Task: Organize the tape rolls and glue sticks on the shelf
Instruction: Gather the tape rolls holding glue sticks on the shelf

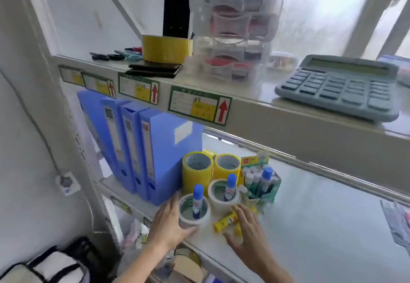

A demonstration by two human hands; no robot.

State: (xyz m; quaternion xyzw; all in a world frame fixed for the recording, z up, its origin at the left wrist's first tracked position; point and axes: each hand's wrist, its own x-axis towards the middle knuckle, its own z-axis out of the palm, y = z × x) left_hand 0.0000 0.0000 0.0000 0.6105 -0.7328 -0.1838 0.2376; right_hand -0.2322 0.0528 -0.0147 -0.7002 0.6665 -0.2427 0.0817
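Head view: left hand [170,223] grips the tape roll [188,221] right of the file boxes [155,160], right hand [246,238] open over the yellow glue stick [225,220] further right; a shove might topple the blue-capped stick [197,200] standing inside the roll.

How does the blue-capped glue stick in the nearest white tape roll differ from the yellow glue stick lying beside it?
The blue-capped glue stick stands upright; the yellow glue stick lies on its side. The blue-capped one sits inside the white tape roll gripped by the left hand; the yellow one lies on the bare shelf by the right hand. One has a blue cap and pale body; the other is mostly yellow. Both share one shelf.
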